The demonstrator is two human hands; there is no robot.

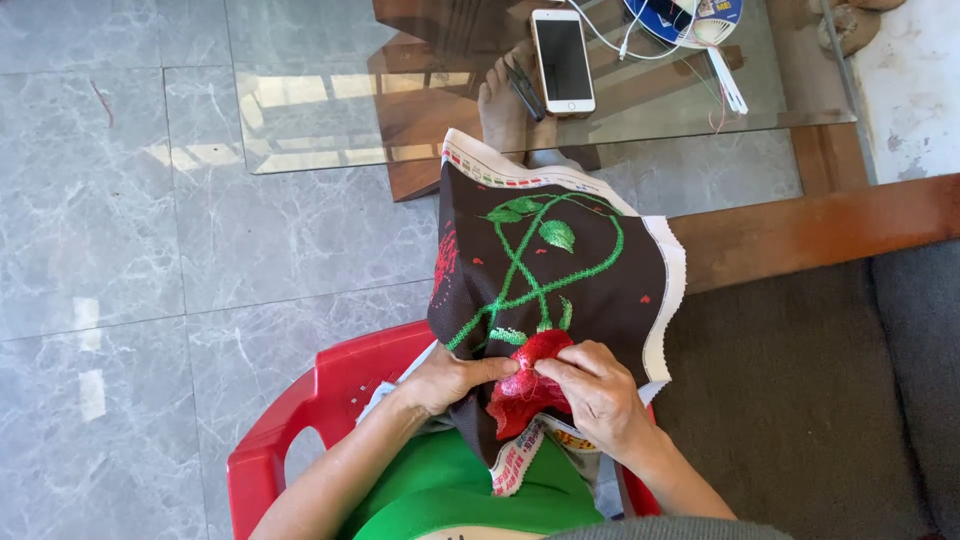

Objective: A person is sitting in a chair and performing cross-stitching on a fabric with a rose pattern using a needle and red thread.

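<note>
item: dark brown embroidery cloth, cross-stitched, white-edged, draped over the person's lap. green stems and leaves worked across its upper middle; a red rose motif at its lower middle; a small red patch near its left edge.

left hand: at the cloth's lower left edge, fingers closed on the fabric, thumb and fingertips pinching just beside the rose motif.

right hand: at the cloth's lower right, lying over the fabric, fingertips pinched together on the rose motif, touching it. whether a needle sits in the pinch cannot be told.

the rose motif lies between the two hands, directly under both sets of fingertips; the rest of the cloth spreads away above the hands.

surroundings, relative to the cloth:
- red plastic chair, below and to the left.
- green garment, directly below.
- glass table, above; on it a white phone and white cables.
- bare foot, just above the top edge, seen under the glass.
- grey tiled floor, to the left.
- dark grey cushion, to the right.
</note>
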